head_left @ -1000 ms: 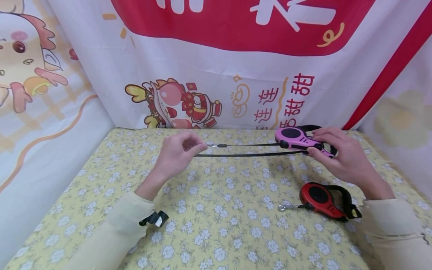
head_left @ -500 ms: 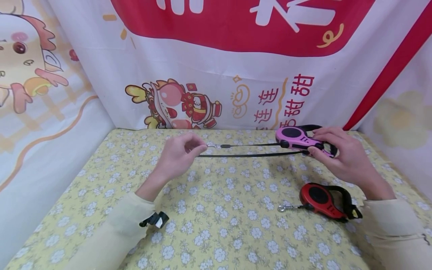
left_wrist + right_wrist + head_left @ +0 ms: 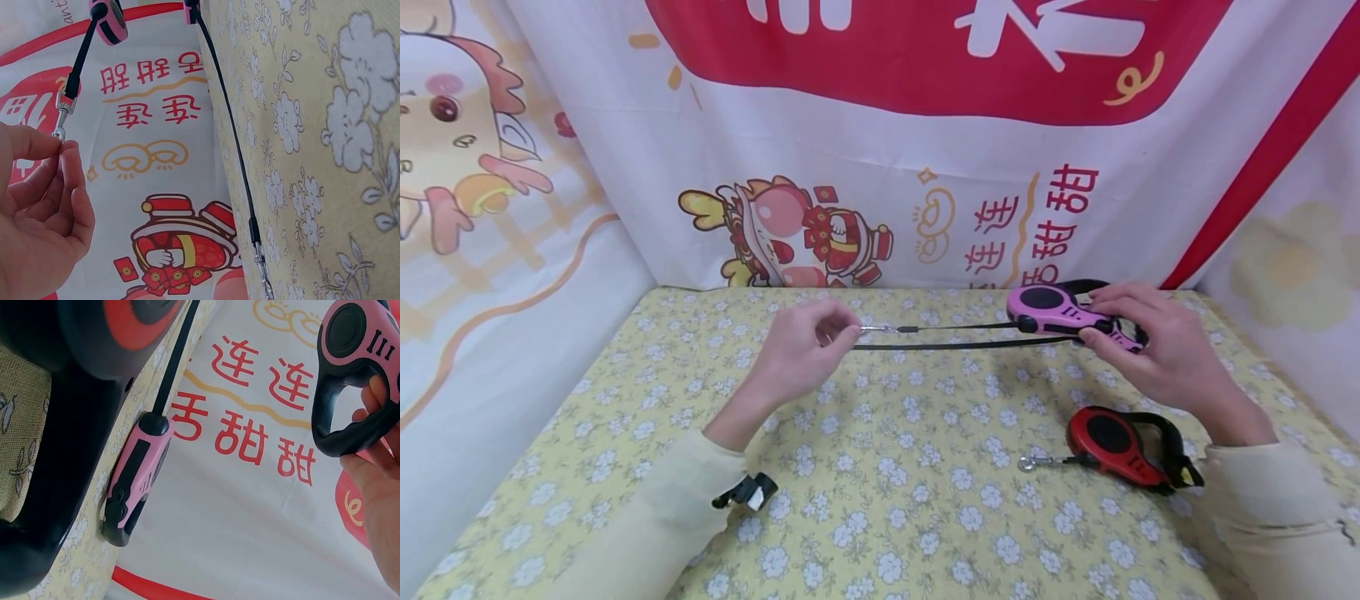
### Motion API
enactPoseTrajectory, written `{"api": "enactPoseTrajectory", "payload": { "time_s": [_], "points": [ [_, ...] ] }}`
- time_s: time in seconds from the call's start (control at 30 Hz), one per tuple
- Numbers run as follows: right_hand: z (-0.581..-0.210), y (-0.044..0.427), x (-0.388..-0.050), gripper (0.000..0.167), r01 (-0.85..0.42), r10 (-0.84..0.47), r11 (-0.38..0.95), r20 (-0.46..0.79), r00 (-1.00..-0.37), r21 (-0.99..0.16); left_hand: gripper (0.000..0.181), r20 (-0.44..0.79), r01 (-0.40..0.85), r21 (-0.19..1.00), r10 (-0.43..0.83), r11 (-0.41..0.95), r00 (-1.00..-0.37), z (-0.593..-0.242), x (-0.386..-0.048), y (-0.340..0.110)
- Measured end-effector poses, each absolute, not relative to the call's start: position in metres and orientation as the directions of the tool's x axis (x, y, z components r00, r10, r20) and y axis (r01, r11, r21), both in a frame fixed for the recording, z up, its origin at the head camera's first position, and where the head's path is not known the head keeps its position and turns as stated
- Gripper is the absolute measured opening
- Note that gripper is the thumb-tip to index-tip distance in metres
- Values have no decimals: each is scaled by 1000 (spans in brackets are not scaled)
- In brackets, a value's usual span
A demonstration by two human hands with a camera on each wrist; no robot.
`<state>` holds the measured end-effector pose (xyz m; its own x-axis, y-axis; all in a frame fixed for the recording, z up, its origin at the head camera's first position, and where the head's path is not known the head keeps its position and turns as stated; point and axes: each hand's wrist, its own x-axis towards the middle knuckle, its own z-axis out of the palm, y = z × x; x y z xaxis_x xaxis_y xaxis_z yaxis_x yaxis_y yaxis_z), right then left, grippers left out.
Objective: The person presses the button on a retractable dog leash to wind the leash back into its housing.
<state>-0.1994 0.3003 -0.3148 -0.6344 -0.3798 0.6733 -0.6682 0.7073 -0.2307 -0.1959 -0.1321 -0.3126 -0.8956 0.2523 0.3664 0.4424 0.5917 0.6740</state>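
My right hand (image 3: pixel 1168 354) grips a pink and black retractable dog leash (image 3: pixel 1041 298) above the far right of the table. Thumb and index finger of my left hand (image 3: pixel 805 342) pinch the silver clip (image 3: pixel 64 112) at the end of its taut black cord. A second pink leash (image 3: pixel 137 478) lies on the table, mostly hidden behind the held one in the head view. Its black strap (image 3: pixel 955 346) runs left across the cloth to a metal clip (image 3: pixel 261 265). Nearer me lies a red leash (image 3: pixel 1108 437), its handle toward my right sleeve.
A yellow floral cloth (image 3: pixel 887 500) covers the table. White printed curtains (image 3: pixel 925 142) rise behind it and at both sides. The red leash's clip (image 3: pixel 1028 462) points left. A small black device (image 3: pixel 747 492) is on my left sleeve.
The held leash and its clip have dropped very slightly, and my left hand has shifted a little to the right. The red leash has not moved.
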Motion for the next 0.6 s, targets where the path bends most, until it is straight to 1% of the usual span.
{"api": "enactPoseTrajectory", "payload": {
  "time_s": [0.13,0.47,0.6],
  "points": [
    [-314,299,-199,30,-680,-386,697,680,-623,-227,11,375,450,669,254,592,-891,-313,-195,-132],
    [-314,296,-197,32,-669,-379,707,674,-634,-231,13,380,461,669,264,583,-886,-314,-196,-131],
    [-314,294,-197,34,-682,-389,694,676,-626,-232,11,383,466,666,270,582,-883,-315,-196,-128]
  ]
}}
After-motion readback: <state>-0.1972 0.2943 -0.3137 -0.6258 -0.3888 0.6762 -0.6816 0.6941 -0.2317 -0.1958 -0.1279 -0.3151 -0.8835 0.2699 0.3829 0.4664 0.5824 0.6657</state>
